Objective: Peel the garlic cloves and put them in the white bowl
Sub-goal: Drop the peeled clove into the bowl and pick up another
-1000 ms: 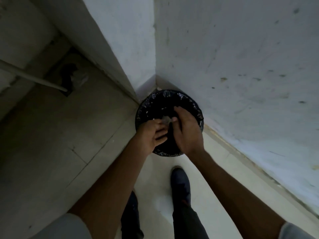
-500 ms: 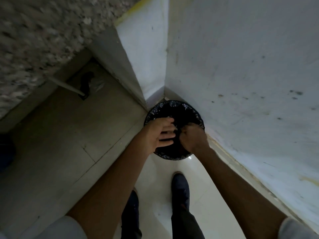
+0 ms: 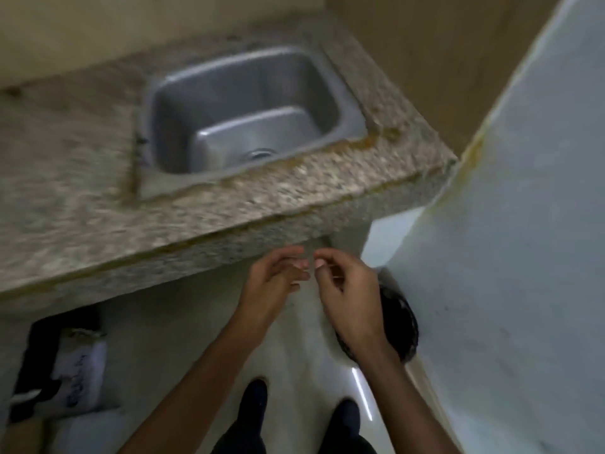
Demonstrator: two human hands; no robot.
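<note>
Granite counter (image 3: 82, 178) and steel sink (image 3: 357, 119) show no garlic cloves and no white bowl; both are out of view. The left hand (image 3: 271, 283) and right hand (image 3: 347, 299) hover apart below the counter edge, fingers loosely curled, holding nothing visible. Any papery skin stuck to the fingers could, I judge, end up in the bowl unless shed over the black bin (image 3: 401, 326).

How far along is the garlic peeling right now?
Done: cannot tell; no garlic or bowl is in view. In hand: the left hand and right hand hover by the bin, before the counter, seemingly empty. Left: unknown; any remaining cloves are out of sight.
</note>
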